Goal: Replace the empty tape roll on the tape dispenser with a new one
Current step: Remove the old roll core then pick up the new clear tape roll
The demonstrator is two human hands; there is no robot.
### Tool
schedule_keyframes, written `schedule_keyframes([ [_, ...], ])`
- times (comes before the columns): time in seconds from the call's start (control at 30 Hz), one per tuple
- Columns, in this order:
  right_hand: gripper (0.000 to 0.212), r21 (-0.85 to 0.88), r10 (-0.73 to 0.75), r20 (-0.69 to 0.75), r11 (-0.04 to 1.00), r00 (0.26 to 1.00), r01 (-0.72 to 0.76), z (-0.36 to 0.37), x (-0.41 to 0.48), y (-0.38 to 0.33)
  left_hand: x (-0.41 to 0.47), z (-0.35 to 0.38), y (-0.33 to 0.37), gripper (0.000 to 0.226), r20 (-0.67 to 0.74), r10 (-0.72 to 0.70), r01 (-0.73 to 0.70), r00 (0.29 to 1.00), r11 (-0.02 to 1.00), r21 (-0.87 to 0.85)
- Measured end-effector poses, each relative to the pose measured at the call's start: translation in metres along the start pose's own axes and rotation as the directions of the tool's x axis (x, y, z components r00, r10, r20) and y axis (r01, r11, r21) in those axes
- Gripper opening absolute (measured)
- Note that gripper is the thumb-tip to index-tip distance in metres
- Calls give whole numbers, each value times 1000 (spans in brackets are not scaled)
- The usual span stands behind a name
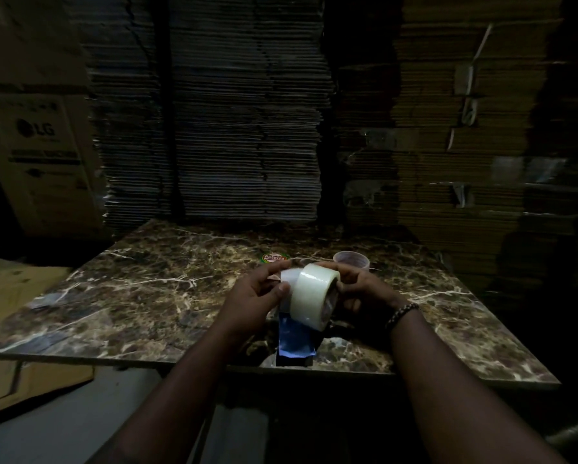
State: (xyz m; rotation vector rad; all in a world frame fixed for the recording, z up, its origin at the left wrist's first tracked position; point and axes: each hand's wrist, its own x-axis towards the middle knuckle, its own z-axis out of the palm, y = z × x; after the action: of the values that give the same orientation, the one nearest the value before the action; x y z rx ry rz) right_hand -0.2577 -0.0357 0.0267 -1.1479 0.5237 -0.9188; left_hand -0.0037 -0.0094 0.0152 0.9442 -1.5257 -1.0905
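A pale tape roll [314, 296] is held upright above the marbled surface [146, 296], gripped between both hands: the left hand [257, 296] is closed on its near side, the right hand [358, 286] on its far rim. A blue dispenser [296, 339] is seen just beneath the roll.

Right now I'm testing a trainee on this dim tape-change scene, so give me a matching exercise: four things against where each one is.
Things:
1. tape roll
2. plastic cup
3. round sticker
4. beaded bracelet

Places:
A. on the right wrist
B. flat on the marble table, beyond the left hand
C. held between both hands
D. standing on the table just past the right hand

Pairs: 1-C, 2-D, 3-B, 4-A
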Motion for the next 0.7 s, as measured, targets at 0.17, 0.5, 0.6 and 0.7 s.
schedule_keyframes([
  [0.17,84,7,5,32,1000,999,-5,-1,7,-4,-1,2,-1,44,20,-20,22,1000,997,-72],
  [0.5,76,-56,34,57,998,998,-31,-15,16,-4,-2,-3,-4,47,125,9,11,992,987,-161],
  [0.6,54,-125,30,28,992,999,-26,-10,15,-7,-3,-3,-2,49,136,16,10,991,981,-192],
  [0.7,53,-132,43,33,991,999,-38,-12,15,-7,-5,-3,-1,52,136,16,14,991,977,-212],
])
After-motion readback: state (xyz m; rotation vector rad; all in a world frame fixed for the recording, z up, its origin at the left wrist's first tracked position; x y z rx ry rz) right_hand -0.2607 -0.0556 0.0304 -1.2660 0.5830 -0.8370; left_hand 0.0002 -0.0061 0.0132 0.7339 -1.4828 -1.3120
